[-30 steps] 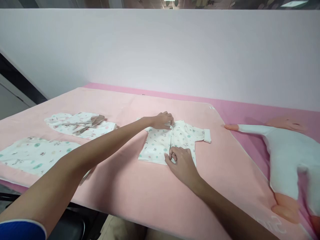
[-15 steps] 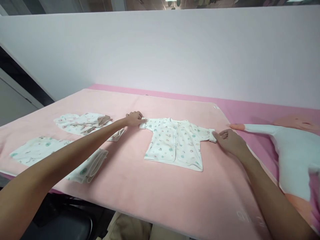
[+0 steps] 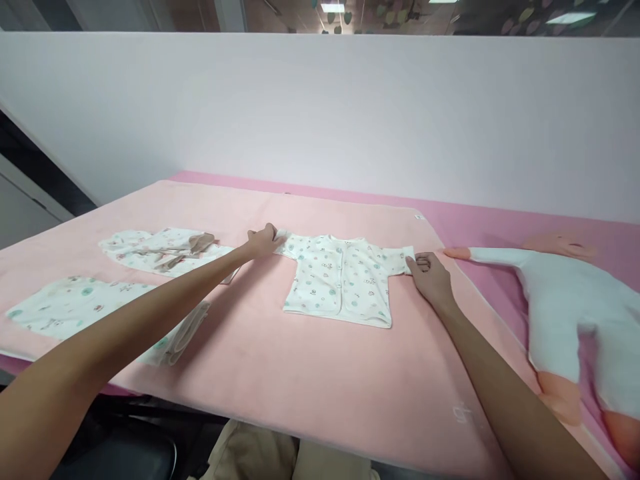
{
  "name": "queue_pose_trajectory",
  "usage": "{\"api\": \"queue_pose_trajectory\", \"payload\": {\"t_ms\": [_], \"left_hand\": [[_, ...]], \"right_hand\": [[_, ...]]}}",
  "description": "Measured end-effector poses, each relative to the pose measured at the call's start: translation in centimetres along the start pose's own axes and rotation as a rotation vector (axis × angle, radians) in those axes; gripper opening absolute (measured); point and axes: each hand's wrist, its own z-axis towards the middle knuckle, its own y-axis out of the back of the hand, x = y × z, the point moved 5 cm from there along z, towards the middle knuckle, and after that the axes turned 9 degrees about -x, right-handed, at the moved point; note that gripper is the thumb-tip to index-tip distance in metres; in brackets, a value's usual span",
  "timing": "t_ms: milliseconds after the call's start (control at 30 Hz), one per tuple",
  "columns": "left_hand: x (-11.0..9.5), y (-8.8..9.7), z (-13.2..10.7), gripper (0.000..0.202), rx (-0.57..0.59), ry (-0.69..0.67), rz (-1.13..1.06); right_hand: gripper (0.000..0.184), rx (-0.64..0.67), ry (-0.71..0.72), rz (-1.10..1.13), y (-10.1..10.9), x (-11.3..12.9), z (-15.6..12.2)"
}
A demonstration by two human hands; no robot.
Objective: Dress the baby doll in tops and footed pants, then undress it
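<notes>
A small white baby shirt [image 3: 340, 280] with a green and grey print and a front placket lies spread in the middle of the pink blanket [image 3: 310, 387]. Its two sleeves stretch out to the sides. My left hand [image 3: 263, 240] pinches the cuff of the sleeve on the left. At the opposite cuff, my right hand [image 3: 431, 277] is closed with thumb and fingers on the sleeve end. Both sleeve ends look lifted slightly off the blanket, and the shirt's body is fairly flat.
Folded printed baby clothes [image 3: 145, 250] lie at the left, with another folded printed piece [image 3: 65, 303] nearer, partly behind my left forearm. A doll in white clothing [image 3: 555, 300] lies at the right. A white wall [image 3: 320, 113] borders the back; a black chair [image 3: 115, 453] stands below the front edge.
Both hands keep hold of the cuffs. The sleeves have come up a little and the shirt's lower hem lies straighter. The view has tilted slightly upward.
</notes>
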Motion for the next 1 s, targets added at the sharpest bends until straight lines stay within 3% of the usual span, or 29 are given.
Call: {"api": "queue_pose_trajectory", "payload": {"t_ms": [67,167,233,367,433,533,700,867,1000], "left_hand": [[-0.5,-0.2,-0.4,0.043,-0.069,-0.086,0.062],[-2.2,0.5,-1.0,0.044,-0.266,-0.201,0.113],[-4.4,0.8,-1.3,0.041,-0.353,-0.300,0.064],[-11.4,-1.1,-1.8,0.035,-0.234,-0.584,-0.168],[-14.7,-2.9,-1.9,0.035,-0.141,-0.642,-0.253],[-17.8,-6.0,-1.5,0.036,-0.040,-0.578,-0.300],[-18.9,-9.2,-0.8,0.033,-0.043,-0.492,-0.330],[-18.3,-9.4,-0.5,0.033,-0.041,-0.478,-0.476],[-18.1,-9.2,-0.6,0.029,-0.044,-0.450,-0.538]], "right_hand": [[0.033,-0.047,0.053,-0.098,0.2,0.8,-0.7],[0.041,-0.130,0.263,-0.165,1.4,3.7,-3.3],[0.039,0.007,0.443,-0.094,1.9,6.1,-5.9],[0.023,0.642,0.738,-0.019,1.0,9.3,-12.0],[0.018,0.746,0.764,-0.012,0.6,9.4,-13.4],[0.015,0.723,0.708,0.012,0.0,8.6,-13.4],[0.016,0.749,0.691,0.027,-0.1,7.9,-13.2],[0.017,0.801,0.667,0.083,0.7,8.2,-13.3],[0.021,0.770,0.648,0.069,0.5,7.7,-13.2]]}}
